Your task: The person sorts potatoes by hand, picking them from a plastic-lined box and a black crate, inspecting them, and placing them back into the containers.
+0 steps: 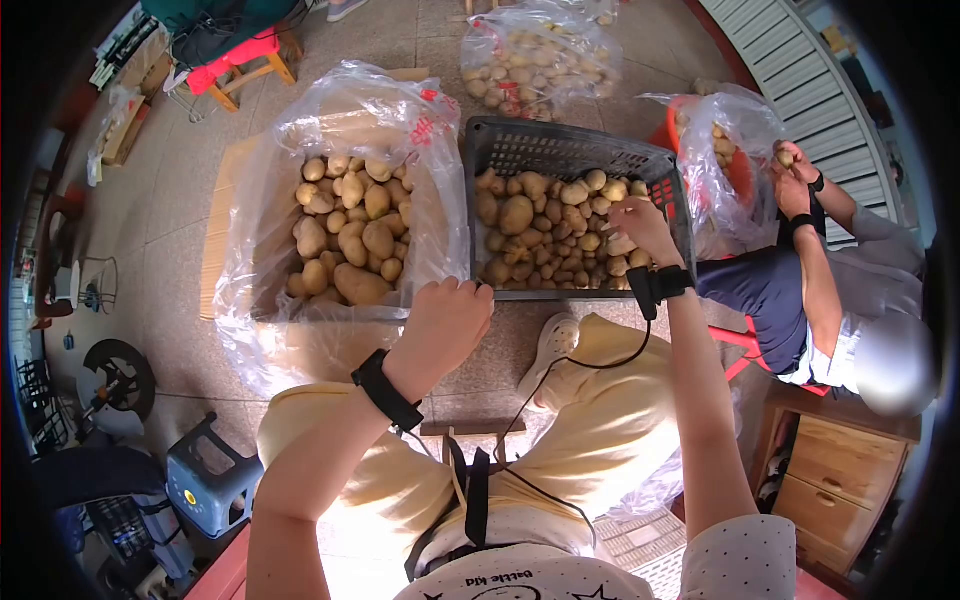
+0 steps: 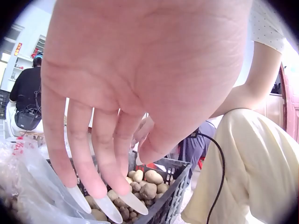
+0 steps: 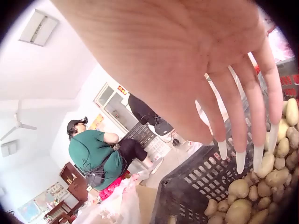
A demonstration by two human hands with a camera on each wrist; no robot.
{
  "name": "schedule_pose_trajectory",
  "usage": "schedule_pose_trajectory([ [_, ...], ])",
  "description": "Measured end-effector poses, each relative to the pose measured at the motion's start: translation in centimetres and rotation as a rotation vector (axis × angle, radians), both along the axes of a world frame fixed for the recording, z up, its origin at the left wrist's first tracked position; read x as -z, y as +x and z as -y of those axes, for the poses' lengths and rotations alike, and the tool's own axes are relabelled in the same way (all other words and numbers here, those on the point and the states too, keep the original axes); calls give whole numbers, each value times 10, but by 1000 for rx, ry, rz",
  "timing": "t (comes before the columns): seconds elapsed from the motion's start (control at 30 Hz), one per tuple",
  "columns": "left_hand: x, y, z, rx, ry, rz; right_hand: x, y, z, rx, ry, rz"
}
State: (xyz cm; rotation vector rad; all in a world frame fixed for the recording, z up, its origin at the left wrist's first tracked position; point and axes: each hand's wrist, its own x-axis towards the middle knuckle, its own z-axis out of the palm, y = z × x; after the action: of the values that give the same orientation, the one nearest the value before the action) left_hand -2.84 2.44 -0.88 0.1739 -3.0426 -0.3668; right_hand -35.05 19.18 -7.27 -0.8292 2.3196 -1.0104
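The 2 hands hold nothing visible: at centre-right of the head view, the right hand [image 1: 645,230] dips into the crate [image 1: 545,150], fingers loosely straight above potatoes [image 1: 516,216]; near centre, the left hand [image 1: 440,328] hangs relaxed by the crate's lower-left corner

We see tan, rounded potatoes [image 1: 555,212] of mixed sizes heaped loosely in the crate [image 1: 575,147], just right of centre in the upper half. The crate is black, slotted, open-topped and upright; smaller potatoes crowd its lower edge in the frame.
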Motion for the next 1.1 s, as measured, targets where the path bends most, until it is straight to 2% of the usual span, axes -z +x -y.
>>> schedule_pose_trajectory([
  [0.27, 6, -1, -17, 60, -19, 36, -24, 19, 5, 17, 140, 0],
  [0.33, 9, 0, -22, 58, -61, 23, -24, 20, 6, 61, 142, 42],
  [0.7, 18, 5, -33, 55, -38, -22, -6, -1, 2, 12, 142, 118],
  [0.77, 20, 6, -35, 46, -23, 1, -4, -8, 0, 134, 183, -82],
  [0.8, 20, 6, -35, 46, -30, -7, 5, -17, -9, 104, 146, -226],
  [0.9, 16, 7, -29, 25, -35, 6, 14, -34, -19, 198, 195, -282],
  [1.1, 5, 4, -10, -79, -116, -64, 22, -37, -28, 249, 246, -43],
])
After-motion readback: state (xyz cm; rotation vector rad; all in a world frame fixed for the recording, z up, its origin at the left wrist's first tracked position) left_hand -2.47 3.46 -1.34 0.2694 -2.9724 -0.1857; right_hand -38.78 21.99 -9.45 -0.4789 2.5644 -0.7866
